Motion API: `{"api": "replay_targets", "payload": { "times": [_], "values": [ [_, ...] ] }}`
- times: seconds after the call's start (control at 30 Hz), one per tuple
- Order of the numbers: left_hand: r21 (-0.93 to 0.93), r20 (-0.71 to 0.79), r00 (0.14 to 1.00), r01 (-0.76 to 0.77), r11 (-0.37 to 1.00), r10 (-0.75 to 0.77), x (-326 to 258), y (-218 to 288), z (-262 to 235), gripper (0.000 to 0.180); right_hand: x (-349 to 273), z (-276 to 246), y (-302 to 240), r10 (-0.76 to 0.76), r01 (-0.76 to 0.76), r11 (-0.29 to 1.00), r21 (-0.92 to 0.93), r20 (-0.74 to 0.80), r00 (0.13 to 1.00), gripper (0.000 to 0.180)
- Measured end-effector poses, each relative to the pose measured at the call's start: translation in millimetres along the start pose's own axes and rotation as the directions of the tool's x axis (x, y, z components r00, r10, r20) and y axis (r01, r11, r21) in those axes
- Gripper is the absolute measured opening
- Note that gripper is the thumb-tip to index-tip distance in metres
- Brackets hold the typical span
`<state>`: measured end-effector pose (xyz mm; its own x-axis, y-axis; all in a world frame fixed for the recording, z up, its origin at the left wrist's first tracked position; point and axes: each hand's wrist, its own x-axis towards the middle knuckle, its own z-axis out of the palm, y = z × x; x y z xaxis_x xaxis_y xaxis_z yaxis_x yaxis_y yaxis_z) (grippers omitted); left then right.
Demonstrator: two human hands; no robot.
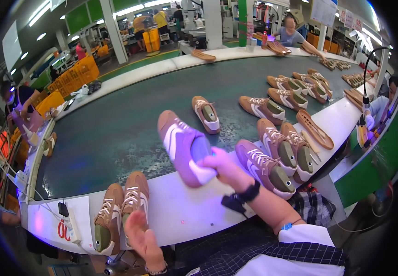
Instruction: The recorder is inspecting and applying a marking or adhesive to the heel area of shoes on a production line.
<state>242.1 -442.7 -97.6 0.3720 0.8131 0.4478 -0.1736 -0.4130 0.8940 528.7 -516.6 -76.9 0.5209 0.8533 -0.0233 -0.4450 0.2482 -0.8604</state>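
Note:
My right hand [230, 169] grips a brown-and-white sneaker [175, 138] by its heel end, holding it up over the near edge of the conveyor. Its toe points away and to the left, and purple light falls on the heel. Low on the left, my left hand [144, 241] is open and holds nothing, its fingers slightly blurred. Beside it, partly covered by it, stands a brown sneaker [136, 191], with another sneaker [109, 216] to its left. Just right of my right wrist, a sneaker [263, 168] with a green last inside rests on the white ledge.
Several lasted sneakers [254, 108] stand on the dark green conveyor belt [116, 138]. A loose brown sole [315, 129] lies on the right ledge. Red-handled scissors [62, 230] and a power strip [73, 227] lie at left. Co-workers sit or stand around the line.

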Motion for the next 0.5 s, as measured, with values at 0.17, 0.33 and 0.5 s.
{"api": "replay_targets", "payload": {
  "times": [0.17,0.33,0.5],
  "values": [
    [-0.649,0.443,0.823,0.568,0.507,-0.354,-6,-20,49,0.07,-88,33,-16,0.071,0.046,0.907,-0.418,0.259,0.963,0.047],
    [-0.718,0.323,0.752,0.59,0.369,-0.575,-29,-44,49,0.064,-38,20,-40,-0.284,0.323,0.838,-0.439,0.155,0.946,0.028],
    [-0.634,0.338,0.607,0.712,0.302,-0.719,-29,-58,36,0.075,99,2,-46,-0.421,0.262,0.813,-0.521,-0.213,0.882,0.047]
  ]
}}
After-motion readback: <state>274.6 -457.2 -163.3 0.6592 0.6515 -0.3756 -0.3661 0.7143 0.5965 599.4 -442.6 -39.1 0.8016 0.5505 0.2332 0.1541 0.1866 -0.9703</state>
